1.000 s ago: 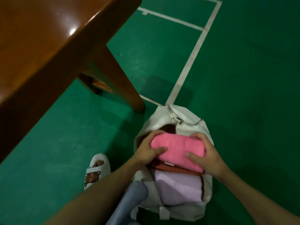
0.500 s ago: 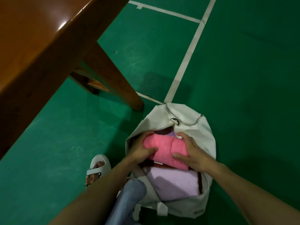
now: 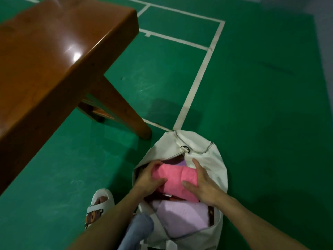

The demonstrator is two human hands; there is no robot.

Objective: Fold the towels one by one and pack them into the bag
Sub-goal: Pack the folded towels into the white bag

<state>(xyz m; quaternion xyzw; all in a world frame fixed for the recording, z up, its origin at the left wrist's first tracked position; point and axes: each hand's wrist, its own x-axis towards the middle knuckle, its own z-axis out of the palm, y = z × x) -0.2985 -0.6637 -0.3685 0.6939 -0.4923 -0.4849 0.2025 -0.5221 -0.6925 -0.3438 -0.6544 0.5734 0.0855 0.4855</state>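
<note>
Pink towel (image 3: pixel 173 179), folded, sits in the mouth of the white bag (image 3: pixel 207 159), on top of a lilac towel (image 3: pixel 180 213) already inside. The left hand (image 3: pixel 149 179) and right hand (image 3: pixel 203 188) each clasp one end. Shoved down unevenly, I reckon its fold bursts open or catches the zip (image 3: pixel 179 139).

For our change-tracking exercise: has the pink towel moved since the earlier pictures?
Yes: the pink towel has sunk deeper into the mouth of the white bag.
</note>
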